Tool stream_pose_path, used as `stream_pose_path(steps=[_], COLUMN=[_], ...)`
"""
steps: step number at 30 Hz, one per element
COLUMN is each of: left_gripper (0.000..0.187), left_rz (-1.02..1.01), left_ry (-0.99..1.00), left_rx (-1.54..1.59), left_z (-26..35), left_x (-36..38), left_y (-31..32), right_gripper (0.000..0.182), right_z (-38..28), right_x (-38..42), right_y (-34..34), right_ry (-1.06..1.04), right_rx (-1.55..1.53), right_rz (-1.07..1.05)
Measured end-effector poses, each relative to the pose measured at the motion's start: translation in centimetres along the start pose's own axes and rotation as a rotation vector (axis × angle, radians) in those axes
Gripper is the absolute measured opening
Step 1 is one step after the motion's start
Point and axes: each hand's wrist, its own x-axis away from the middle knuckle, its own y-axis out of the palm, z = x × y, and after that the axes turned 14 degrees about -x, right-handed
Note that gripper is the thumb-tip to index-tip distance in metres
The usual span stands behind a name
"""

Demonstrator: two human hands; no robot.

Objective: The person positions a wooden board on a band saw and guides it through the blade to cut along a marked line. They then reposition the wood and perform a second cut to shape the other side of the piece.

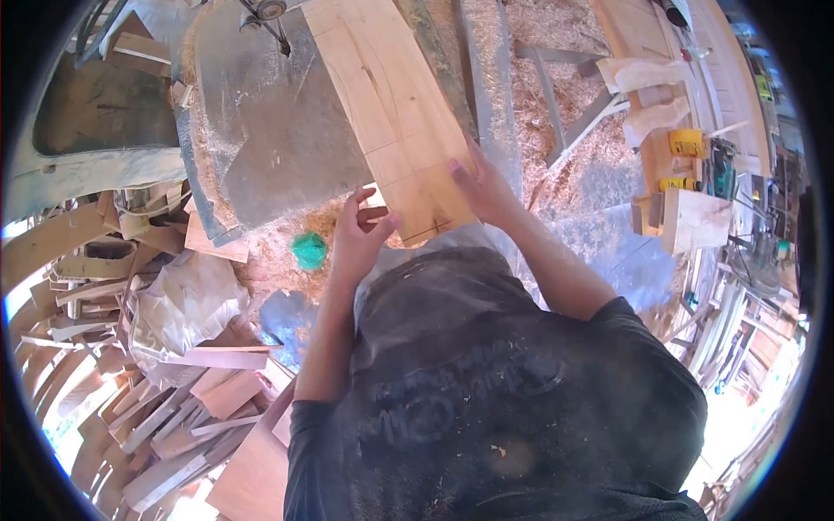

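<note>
The left hand (358,233) grips the near corner of a long wooden board (382,95), thumb and fingers pinching its edge. The right hand (483,189) lies flat on the board's near end, fingers spread and pressed down. The board runs away from both hands across a grey metal table (269,130). Just left of the left hand sits something green (308,250), perhaps netting, on sawdust (278,243).

hands (360,234): 2 | plank (382,104): 1 | green net ball (308,250): 1
</note>
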Motion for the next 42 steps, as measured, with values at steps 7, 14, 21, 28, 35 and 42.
stream_pose_path(steps=[7,14,21,28,35,42], left_gripper=[0.092,0.087,0.078,0.07,0.063,0.071], left_rz=[-0.03,-0.128,-0.048,0.175,0.195,0.2], left_ry=[0.16,0.201,0.21,0.201,0.188,0.225], left_rx=[0.048,-0.078,-0.002,0.089,0.094,0.08], left_z=[-1.2,-5.6,-8.1,-6.3,-4.9,-4.8], left_x=[1.5,4.9,6.7,4.9,4.3,3.9], left_y=[-0.6,-7.2,-9.4,-7.7,-7.2,-7.5], right_gripper=[0.075,0.074,0.074,0.067,0.072,0.073], right_z=[1.4,-1.0,-1.7,0.1,-3.8,-3.8], right_x=[5.8,11.2,11.4,8.1,7.8,7.3], right_y=[4.6,13.1,16.3,16.7,14.6,14.5], right_ry=[-0.129,0.082,0.072,-0.193,0.078,0.113], right_rx=[0.035,-0.046,0.035,0.128,0.052,0.009], right_rz=[0.116,0.175,0.085,0.156,-0.005,-0.039])
